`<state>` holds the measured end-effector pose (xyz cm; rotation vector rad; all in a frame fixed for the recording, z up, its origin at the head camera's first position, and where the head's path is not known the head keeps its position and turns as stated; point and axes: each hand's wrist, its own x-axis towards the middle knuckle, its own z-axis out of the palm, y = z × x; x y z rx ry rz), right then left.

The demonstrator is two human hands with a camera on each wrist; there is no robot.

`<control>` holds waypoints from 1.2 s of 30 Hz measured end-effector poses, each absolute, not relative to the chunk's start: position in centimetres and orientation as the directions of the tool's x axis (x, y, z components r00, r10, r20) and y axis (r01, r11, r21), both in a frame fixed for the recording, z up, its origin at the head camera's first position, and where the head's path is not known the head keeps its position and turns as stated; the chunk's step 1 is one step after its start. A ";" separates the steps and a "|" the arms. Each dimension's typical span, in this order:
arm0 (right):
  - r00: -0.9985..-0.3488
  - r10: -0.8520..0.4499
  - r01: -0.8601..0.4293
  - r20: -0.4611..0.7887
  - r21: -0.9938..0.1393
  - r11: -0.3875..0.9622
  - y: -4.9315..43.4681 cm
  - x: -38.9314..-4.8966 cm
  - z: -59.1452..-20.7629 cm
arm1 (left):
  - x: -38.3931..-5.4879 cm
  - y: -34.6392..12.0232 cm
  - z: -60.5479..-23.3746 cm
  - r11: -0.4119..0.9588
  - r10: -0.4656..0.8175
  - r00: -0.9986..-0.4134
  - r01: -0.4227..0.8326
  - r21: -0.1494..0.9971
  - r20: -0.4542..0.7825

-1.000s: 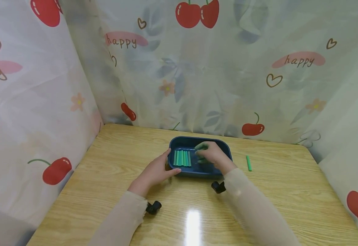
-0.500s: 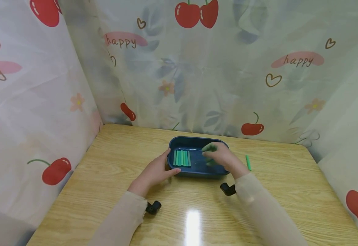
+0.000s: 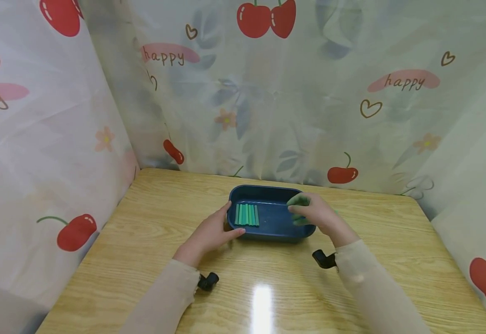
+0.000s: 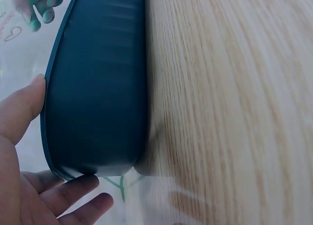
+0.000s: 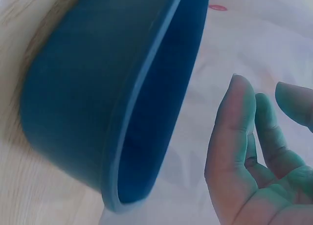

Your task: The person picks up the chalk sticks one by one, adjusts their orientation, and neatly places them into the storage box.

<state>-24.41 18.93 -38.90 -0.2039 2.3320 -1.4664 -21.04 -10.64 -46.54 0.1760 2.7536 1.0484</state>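
A dark blue tub [image 3: 274,237] stands on the table, with several thin green sticks [image 3: 247,215] lying side by side at its left end. My left hand [image 3: 211,230] holds that end; in the left wrist view the thumb [image 4: 27,105] is on the rim and the fingers bend around the tub's end. Above the tub's right end hovers my right hand [image 3: 311,213], fingers loosely bent and holding nothing. The right wrist view shows its fingers [image 5: 234,127] apart, with a green tint. A loose green stick [image 3: 336,212] is almost wholly hidden behind the right hand.
The wooden table [image 3: 143,222] ends at a cherry-printed curtain [image 3: 268,116] behind the tub, and more curtain hangs at both sides. A glare spot [image 3: 262,306] shines near the front. Black wrist mounts [image 3: 208,281] stick out below the sleeves.
My right hand has moved right, from the middle of the tub to its right end, now covering most of the loose stick. The left hand, tub and row of sticks stay put.
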 end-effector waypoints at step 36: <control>-0.978 -0.142 0.038 -0.150 -0.808 0.587 26.9 -25.0 -39.9 | -21.2 -10.8 -46.8 0.744 0.194 -0.973 0.065 0.665 -0.122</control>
